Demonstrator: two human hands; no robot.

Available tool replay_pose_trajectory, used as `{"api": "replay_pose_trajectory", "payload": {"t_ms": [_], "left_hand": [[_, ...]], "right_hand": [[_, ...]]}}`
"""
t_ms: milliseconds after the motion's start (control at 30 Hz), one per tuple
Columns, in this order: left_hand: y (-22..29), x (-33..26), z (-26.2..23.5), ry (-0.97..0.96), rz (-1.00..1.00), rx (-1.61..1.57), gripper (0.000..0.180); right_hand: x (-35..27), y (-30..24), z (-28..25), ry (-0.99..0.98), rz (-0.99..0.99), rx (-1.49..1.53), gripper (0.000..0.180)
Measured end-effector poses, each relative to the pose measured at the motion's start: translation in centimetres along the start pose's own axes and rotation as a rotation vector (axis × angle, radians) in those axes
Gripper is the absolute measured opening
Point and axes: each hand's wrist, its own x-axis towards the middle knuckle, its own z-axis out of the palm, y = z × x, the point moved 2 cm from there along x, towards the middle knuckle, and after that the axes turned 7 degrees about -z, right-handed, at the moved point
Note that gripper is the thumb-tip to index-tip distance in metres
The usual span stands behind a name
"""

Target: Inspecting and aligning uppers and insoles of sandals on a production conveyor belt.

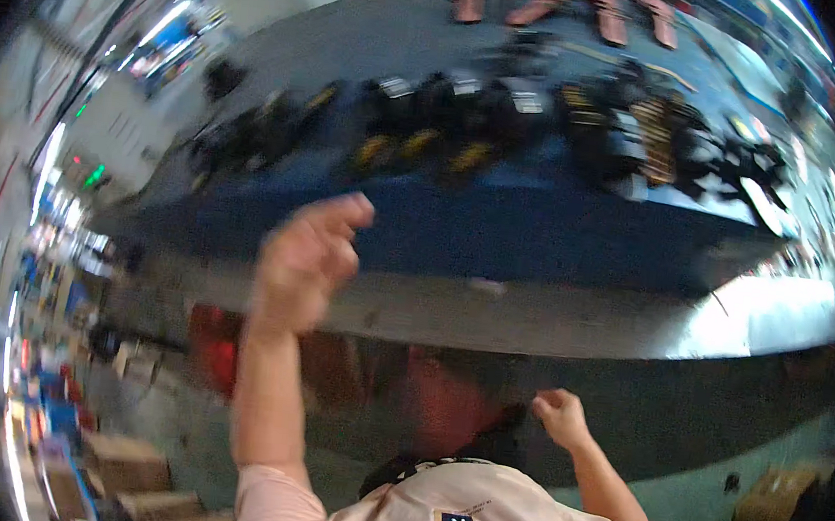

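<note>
Person's L hand [305, 255], half-curled w/ index finger out & nothing visible in it, hangs above near side of a dark-blue flat-topped work table [541, 232]. R hand [560, 415], loosely curled, is lower & nearer the body; can't tell if it grips anything (blur). Blurred black-and-yellow shoe-like items [457, 114] sit mid-table, far of L hand, w/ bare blue strip btwn them & pale-grey near edge [452, 314]. Pink shoe-shaped pieces [612, 20] lie farther off. Brown cardboard boxes [126, 464] stand near L; contents unclear.
</note>
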Motion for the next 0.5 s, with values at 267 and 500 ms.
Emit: {"api": "replay_pose_trajectory", "payload": {"t_ms": [267,500], "left_hand": [[-24.3,-44.0,-10.5,0.302,-1.159,0.478,0.043],[-35.7,-80.9,-11.9,0.154,-1.808,0.515,0.037]], "right_hand": [[-1.6,-5.6,21.4,-0.577,-0.219,-0.600,0.038],[-4.5,-9.9,37.4,-0.579,-0.249,-0.662,0.036]]}}
